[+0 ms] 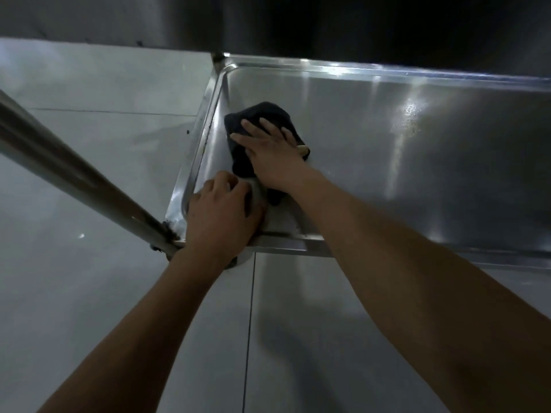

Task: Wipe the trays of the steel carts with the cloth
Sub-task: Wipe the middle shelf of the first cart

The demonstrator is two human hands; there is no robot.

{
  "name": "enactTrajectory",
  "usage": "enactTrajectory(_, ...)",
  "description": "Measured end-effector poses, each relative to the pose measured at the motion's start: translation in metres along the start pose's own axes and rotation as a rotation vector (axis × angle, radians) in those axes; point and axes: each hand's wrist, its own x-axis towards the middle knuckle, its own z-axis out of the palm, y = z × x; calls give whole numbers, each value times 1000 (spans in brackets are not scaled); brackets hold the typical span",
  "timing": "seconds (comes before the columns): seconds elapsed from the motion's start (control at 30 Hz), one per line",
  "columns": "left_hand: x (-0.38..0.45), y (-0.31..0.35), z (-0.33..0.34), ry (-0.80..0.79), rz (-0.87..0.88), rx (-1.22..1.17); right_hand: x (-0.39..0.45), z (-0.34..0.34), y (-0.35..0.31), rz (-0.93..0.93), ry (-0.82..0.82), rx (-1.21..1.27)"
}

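Two bare forearms reached out over a pale tiled floor toward a steel tray. At the tray's near left corner, the left hand rested on the rim with fingers curled over the edge, holding nothing else. Just beyond it, inside the tray near its left wall, the right hand lay flat with straight fingers pressed on a dark cloth. A steel post rose slanting from that same corner. The tray's floor shone with streaked reflections. Beyond the tray's far rim the room was dark.
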Motion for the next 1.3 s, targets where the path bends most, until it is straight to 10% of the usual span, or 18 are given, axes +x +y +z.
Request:
enactTrajectory(0.33, -6, 23, -4, -31, -20, -73, -89, -11, 79, 67, 109, -48)
enactTrajectory(0.87, -19, 259, 4, -287, 212, 14, -282, -35, 216, 233, 169, -16)
enactTrajectory(1.3, -42, 330, 38, -133, 259, -109, -335, -46, 264, 329, 165, -15)
